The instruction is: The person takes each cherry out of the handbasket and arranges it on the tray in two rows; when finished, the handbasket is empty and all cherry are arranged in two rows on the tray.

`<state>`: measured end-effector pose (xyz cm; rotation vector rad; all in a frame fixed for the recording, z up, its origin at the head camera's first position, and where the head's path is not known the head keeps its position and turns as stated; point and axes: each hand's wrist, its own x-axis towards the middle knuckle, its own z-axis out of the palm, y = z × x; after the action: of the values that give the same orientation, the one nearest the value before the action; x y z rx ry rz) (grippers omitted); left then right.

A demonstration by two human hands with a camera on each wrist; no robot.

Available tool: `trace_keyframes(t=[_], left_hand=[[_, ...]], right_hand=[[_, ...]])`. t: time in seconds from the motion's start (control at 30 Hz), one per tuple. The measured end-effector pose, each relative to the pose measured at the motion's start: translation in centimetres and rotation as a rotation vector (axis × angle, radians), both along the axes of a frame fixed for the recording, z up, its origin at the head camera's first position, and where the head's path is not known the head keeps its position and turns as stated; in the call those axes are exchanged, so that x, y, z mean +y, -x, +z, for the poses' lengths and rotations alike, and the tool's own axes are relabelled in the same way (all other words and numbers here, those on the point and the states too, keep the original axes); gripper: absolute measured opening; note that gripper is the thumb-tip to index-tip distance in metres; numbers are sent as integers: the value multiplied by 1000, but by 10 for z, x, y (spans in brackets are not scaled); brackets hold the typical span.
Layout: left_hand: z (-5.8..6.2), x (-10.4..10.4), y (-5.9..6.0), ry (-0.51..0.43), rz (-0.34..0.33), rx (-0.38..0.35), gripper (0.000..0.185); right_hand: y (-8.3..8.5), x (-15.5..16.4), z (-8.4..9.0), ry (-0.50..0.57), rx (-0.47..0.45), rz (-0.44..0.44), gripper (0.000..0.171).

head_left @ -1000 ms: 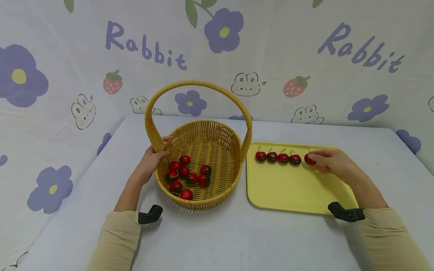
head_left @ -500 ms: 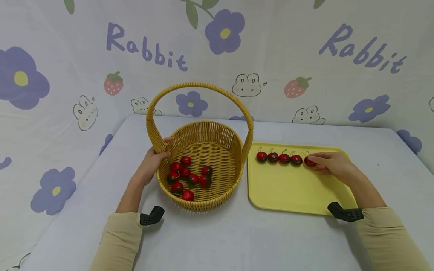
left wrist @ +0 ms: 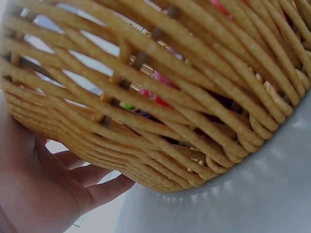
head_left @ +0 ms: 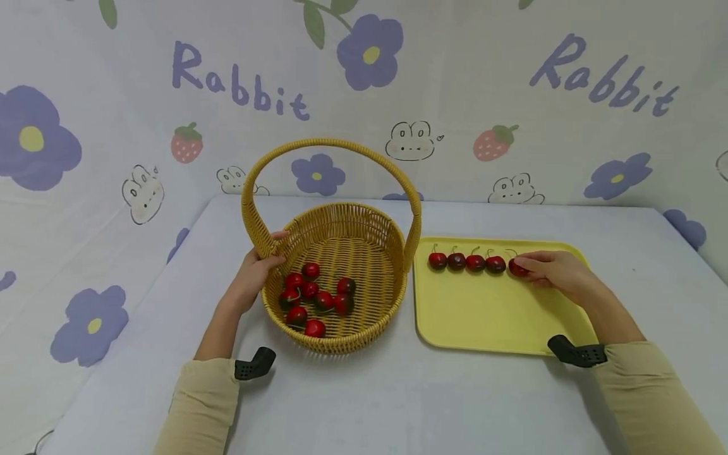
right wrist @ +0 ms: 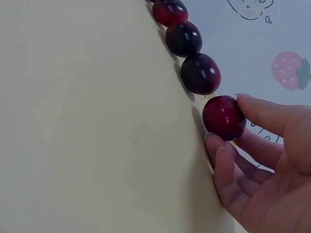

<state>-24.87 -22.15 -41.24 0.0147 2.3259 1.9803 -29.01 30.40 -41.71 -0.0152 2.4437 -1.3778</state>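
Pale smooth table (head_left: 370, 404), left hand (head_left: 250, 278) gripped the round woven wicker basket (head_left: 341, 335) at its rim, right hand (head_left: 554, 272) pinched a glossy round cherry (head_left: 516, 268) ending the row on the flat yellow tray (head_left: 489, 316).

The cherry (head_left: 517, 268) I pinch is round, glossy and dark red, sitting on the yellow tray (head_left: 489, 316) at the right end of a row of five along the tray's far edge, just beside the next one. The woven yellow basket (head_left: 341, 341) I steady stands upright on the table, left of the tray, its tall hoop handle arching overhead. Inside, a cluster of red cherries (head_left: 313, 297) lies toward its left and near side.
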Motion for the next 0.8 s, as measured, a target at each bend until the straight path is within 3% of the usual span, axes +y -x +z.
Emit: trace_keyframes(t=[0.2,0.47,0.8], left_hand=[[0,-1,0,-7,9,-9,48],[1,0,-2,-9,10,-1,49],[-3,-1,-4,15,-4,63,48]], right_hand=[[-1,-5,2,-105,17,5,63],[-2,-4,2,-97,14,10,62],[-4,-6,0,-112,61,29,62]])
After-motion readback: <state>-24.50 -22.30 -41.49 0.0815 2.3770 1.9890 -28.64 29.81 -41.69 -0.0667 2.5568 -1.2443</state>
